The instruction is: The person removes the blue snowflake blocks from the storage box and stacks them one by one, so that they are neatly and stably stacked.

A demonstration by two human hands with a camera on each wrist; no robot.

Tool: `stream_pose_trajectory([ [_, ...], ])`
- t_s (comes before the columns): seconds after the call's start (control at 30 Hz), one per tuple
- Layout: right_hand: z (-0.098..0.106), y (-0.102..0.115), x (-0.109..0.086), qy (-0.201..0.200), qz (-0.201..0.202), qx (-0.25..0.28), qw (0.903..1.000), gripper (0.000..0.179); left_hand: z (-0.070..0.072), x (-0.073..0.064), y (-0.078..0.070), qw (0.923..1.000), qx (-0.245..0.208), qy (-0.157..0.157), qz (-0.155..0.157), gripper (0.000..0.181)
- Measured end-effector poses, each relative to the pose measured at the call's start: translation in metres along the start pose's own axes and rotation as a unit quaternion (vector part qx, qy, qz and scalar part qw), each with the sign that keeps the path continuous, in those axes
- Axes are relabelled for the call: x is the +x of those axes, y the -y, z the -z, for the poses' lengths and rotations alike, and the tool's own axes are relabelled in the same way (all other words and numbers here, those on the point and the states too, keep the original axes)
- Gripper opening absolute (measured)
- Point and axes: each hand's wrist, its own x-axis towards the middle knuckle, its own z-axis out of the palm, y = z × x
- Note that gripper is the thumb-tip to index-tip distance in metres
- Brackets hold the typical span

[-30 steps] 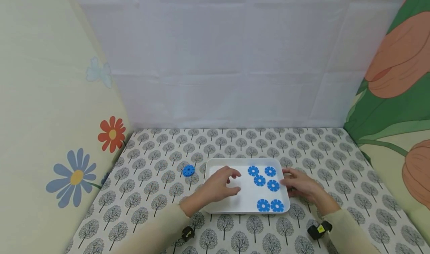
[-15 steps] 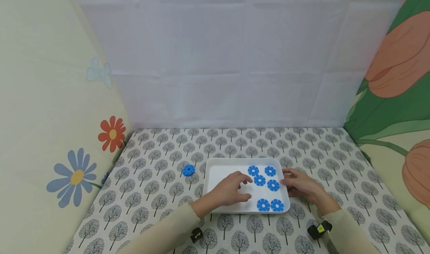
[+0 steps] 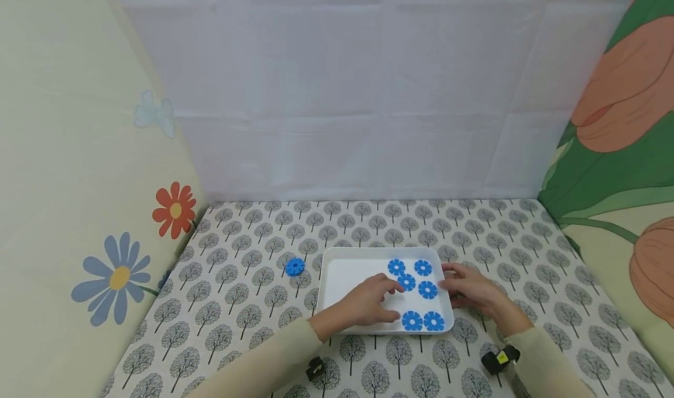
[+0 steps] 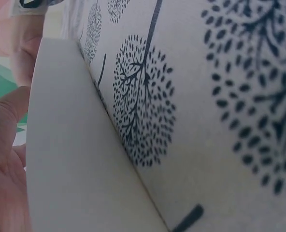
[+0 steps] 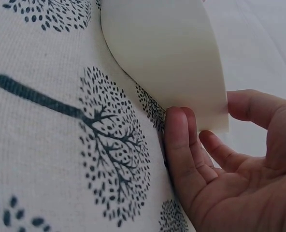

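A white tray (image 3: pixel 342 263) lies on the cloth with several blue notched plastic discs (image 3: pixel 427 290) flat in its right part. My left hand (image 3: pixel 371 303) hovers over the tray's middle, fingers bent loosely and thumb apart. Its fingertips are close to a blue disc (image 3: pixel 406 281); I see nothing held. At the tray's right end, my right hand (image 3: pixel 471 290) holds the edge. In the right wrist view its thumb (image 5: pixel 249 106) meets the rim, and its fingers (image 5: pixel 179 133) lie against the outer wall. The left wrist view shows the tray's outer wall (image 4: pixel 75 145) hiding part of my left hand.
Left of the tray another blue notched disc (image 3: pixel 295 267), looking thicker, lies on the tree-print tablecloth (image 3: pixel 237 292). A white curtain (image 3: pixel 368 93) closes off the back. Printed hangings with flowers stand at both sides.
My left hand has moved right over the tray, toward the discs, and its fingertips now overlap one of them in the head view. My right hand and the tray stay put.
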Motion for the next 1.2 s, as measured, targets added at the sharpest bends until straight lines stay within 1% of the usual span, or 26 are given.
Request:
stream_pose_trajectory([
  [0.3, 0.001, 0.002, -0.002, 0.010, 0.014, 0.001, 0.9999, 0.070, -0.004, 0.002, -0.006, 0.9997, 0.022, 0.008, 0.003, 0.051],
  [0.43, 0.001, 0.002, -0.002, 0.015, 0.018, 0.001, 0.9997, 0.069, -0.007, 0.004, -0.007, 0.9994, 0.029, 0.016, -0.003, 0.050],
  [0.63, 0.000, 0.002, -0.002, 0.007, 0.011, 0.000, 0.9999, 0.069, -0.011, 0.008, -0.007, 0.9984, 0.043, 0.028, -0.024, 0.047],
  [0.97, 0.000, 0.002, -0.002, 0.006, 0.012, 0.003, 0.9999, 0.069, -0.018, 0.011, -0.008, 0.9948, 0.086, 0.029, -0.047, 0.046],
  [1.2, 0.001, 0.000, -0.001, 0.006, 0.013, 0.001, 0.9999, 0.070, -0.019, 0.014, -0.008, 0.9900, 0.110, 0.034, -0.082, 0.042],
])
